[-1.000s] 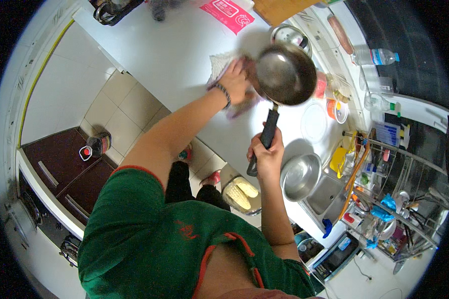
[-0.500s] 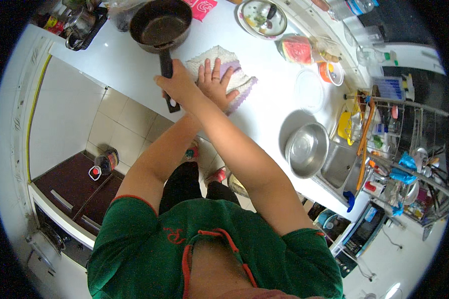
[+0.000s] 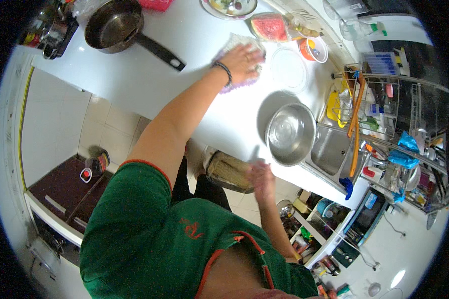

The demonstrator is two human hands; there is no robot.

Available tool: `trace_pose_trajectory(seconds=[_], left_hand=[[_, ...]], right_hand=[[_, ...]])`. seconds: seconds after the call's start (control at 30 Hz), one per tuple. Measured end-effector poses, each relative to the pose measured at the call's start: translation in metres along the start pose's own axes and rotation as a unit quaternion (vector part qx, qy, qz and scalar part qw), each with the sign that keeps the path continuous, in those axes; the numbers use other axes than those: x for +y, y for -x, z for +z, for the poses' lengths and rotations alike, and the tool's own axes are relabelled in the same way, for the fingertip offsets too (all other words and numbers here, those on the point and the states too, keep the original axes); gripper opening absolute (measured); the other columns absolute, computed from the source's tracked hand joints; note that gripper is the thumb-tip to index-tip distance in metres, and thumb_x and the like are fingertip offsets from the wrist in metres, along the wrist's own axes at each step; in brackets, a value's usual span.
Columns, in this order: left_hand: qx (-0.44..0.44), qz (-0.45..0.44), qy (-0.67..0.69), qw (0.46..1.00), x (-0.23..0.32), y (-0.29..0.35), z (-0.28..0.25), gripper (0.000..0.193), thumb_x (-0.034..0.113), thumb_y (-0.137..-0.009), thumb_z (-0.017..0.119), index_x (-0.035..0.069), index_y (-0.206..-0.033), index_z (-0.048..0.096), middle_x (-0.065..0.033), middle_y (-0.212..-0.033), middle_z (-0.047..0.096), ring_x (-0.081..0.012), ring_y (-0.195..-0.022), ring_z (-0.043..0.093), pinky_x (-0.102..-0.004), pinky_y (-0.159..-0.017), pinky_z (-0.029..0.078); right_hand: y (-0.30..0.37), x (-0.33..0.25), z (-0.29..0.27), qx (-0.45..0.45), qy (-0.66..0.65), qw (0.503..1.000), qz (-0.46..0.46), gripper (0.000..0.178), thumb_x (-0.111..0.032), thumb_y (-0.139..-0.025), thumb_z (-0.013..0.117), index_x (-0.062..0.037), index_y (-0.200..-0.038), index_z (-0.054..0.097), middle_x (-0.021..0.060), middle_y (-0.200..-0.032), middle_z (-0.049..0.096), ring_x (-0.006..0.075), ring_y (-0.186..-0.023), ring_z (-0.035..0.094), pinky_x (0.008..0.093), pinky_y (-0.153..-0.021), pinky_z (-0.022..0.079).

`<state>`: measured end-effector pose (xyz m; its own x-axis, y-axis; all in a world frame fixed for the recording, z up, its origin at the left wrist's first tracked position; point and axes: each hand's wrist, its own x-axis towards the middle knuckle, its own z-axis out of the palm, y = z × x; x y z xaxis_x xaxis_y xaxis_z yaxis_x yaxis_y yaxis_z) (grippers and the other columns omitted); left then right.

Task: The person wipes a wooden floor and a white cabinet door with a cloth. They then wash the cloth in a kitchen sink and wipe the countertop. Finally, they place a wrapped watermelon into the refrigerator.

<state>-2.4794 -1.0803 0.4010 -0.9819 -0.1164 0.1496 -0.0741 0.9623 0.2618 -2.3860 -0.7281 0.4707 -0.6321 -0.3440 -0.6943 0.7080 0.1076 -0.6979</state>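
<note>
My left hand (image 3: pixel 242 63) lies flat with its fingers spread on a white and purple cloth (image 3: pixel 245 85) on the white counter. A dark braided band circles that wrist. To the left of the cloth stands a dark frying pan (image 3: pixel 115 27), its black handle pointing toward the near right. No hand touches the pan. My right hand (image 3: pixel 262 178) is off the counter, just past its near edge and below a metal basin (image 3: pixel 291 134). Motion blurs its fingers, so their pose cannot be made out.
Beyond the cloth are a watermelon piece (image 3: pixel 269 27), an orange-and-white tub (image 3: pixel 313 50), a clear round lid (image 3: pixel 289 71) and a plate of food (image 3: pixel 229 7). A sink (image 3: pixel 329 149) and a wire dish rack (image 3: pixel 379 107) lie to the right. A dark bottle (image 3: pixel 97 163) stands lower left.
My right hand has let go of the pan handle and moved right and nearer. The pan handle has swung rightward. My left hand has slid right with the cloth.
</note>
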Motion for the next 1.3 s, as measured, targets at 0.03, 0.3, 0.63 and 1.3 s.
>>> trace_pose_trajectory(seconds=[0.03,0.3,0.63,1.3], left_hand=[[-0.023,0.061,-0.019,0.998,0.021,0.006,0.003,0.055,0.041,-0.086,0.040,0.017,-0.135,0.030,-0.0059,-0.141,0.026,-0.0280,-0.132,0.017,-0.0419,-0.108,0.012],[-0.041,0.133,0.086,0.987,0.115,0.125,0.009,0.054,0.043,-0.085,0.044,0.008,-0.126,0.041,-0.0129,-0.136,0.033,-0.0289,-0.130,0.022,-0.0403,-0.108,0.012],[0.016,-0.268,-0.181,0.946,-0.006,0.175,-0.029,0.062,0.040,-0.088,0.038,0.001,-0.135,0.023,-0.0185,-0.141,0.021,-0.0362,-0.129,0.020,-0.0432,-0.106,0.016],[-0.028,0.013,-0.023,0.999,0.208,0.032,0.034,0.068,0.050,-0.084,0.042,0.010,-0.136,0.025,-0.0174,-0.141,0.021,-0.0388,-0.130,0.014,-0.0487,-0.106,0.012]], right_hand=[[-0.001,-0.013,-0.012,-0.001,-0.027,1.000,-0.016,0.055,-0.048,-0.087,0.044,-0.0024,-0.118,0.040,0.0138,-0.097,0.056,0.0233,-0.079,0.060,0.0293,-0.060,0.050],[-0.061,-0.051,-0.052,0.106,-0.079,0.985,-0.107,0.040,-0.002,-0.082,0.048,0.0054,-0.118,0.033,0.0171,-0.101,0.054,0.0246,-0.074,0.061,0.0337,-0.056,0.058],[-0.101,-0.086,0.032,-0.031,0.038,0.992,-0.118,0.031,-0.002,-0.083,0.044,0.0170,-0.107,0.036,0.0241,-0.097,0.052,0.0284,-0.079,0.060,0.0285,-0.062,0.058],[-0.022,-0.033,-0.044,-0.061,0.111,0.927,-0.353,0.042,-0.001,-0.088,0.046,0.0003,-0.126,0.030,0.0096,-0.084,0.057,0.0142,-0.082,0.056,0.0257,-0.073,0.046]])
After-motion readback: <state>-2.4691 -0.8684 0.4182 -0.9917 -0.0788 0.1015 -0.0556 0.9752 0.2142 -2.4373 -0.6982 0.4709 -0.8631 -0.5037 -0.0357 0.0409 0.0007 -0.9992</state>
